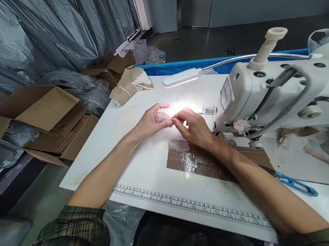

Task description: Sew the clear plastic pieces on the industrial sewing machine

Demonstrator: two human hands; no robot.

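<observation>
My left hand (149, 124) is at the lit middle of the white table, its thumb and fingers closed around a small translucent strip (162, 117). Fingertips of my right hand (194, 127) pinch together against my left thumb tip, at the strip's right end; glare hides exactly what lies between them. Just below my right hand, a thin translucent piece (179, 145) rests on a brown cardboard sheet (198, 165) covered with shiny tape. The white sewing machine (234, 96) stands right of my hands, its needle area close to my right wrist.
A lamp (182, 78) on a flexible neck hangs over the table. Blue-handled scissors (296, 184) lie under my right forearm. A printed ruler (195, 206) runs along the front edge. At the left are a tied cloth bundle (126, 86) and open cardboard boxes (47, 111).
</observation>
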